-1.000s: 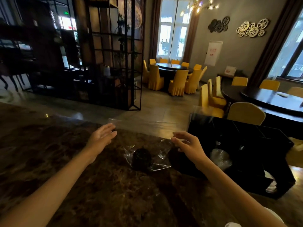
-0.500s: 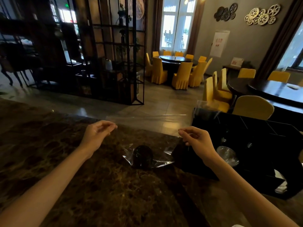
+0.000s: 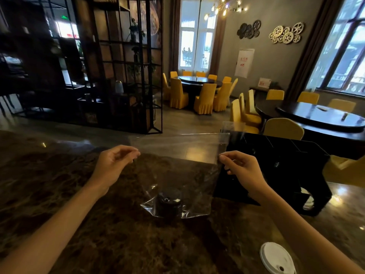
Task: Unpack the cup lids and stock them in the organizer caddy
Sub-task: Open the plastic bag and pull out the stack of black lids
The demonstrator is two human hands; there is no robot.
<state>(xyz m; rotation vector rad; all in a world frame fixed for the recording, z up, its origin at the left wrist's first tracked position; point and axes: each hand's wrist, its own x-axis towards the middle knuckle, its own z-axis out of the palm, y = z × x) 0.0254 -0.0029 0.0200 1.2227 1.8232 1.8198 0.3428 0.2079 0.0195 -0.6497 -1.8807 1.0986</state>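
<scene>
Head view: left hand (image 3: 116,162) pinched on the left edge of a clear plastic bag (image 3: 181,167), fingers curled narrow around the film. Right hand (image 3: 244,168) pinched likewise on the bag's right edge, holding it stretched upright between the two. Low in the bag, below and between both hands, a dark stack of cup lids (image 3: 168,202) resting on the brown marble counter (image 3: 59,194). Just right of the right hand, a black organizer caddy (image 3: 286,167) standing on the counter. Near the right forearm, toward the bottom edge, a single white lid (image 3: 276,259) lying flat.
</scene>
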